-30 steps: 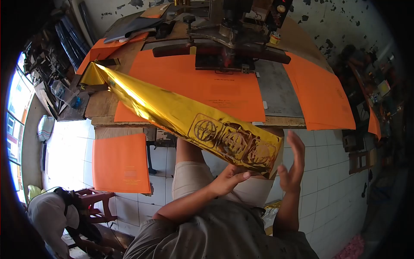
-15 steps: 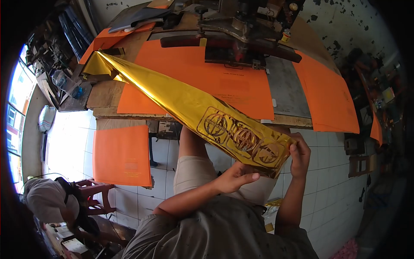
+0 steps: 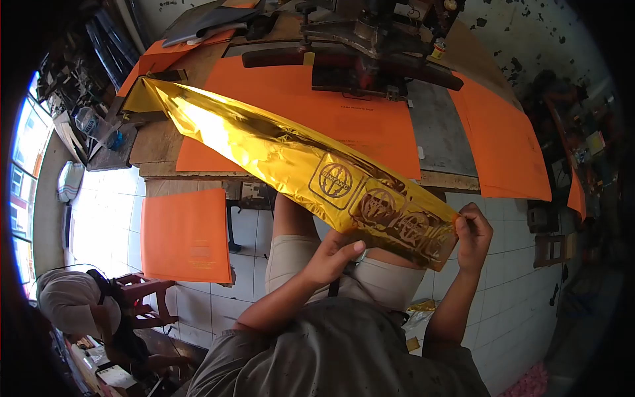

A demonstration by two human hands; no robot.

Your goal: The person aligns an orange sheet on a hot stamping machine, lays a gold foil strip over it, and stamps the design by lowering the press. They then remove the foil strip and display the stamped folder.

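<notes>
A long strip of shiny gold stamping foil (image 3: 258,142) with cut-out round emblems near its right end slants across the view, its far left end lying at the bench's left side. My right hand (image 3: 475,235) pinches the foil's near right end. At the lower edge is my left hand (image 3: 336,257), its fingers curled behind the foil and partly hidden, its thumb showing in front. Beneath the foil, a large orange sheet (image 3: 278,86) with small print lies on the bench under a dark press (image 3: 364,40).
More orange sheets lie on the right of the bench (image 3: 499,139) and on a lower support at left (image 3: 185,238). A person in a grey top (image 3: 73,301) bends near a red stool (image 3: 149,301). A plastic cup (image 3: 89,122) stands at the left.
My right hand has moved right and slightly up with the foil's end. My left hand has shifted left and up along its edge. The foil now lies flatter and wider, with its emblems clearer.
</notes>
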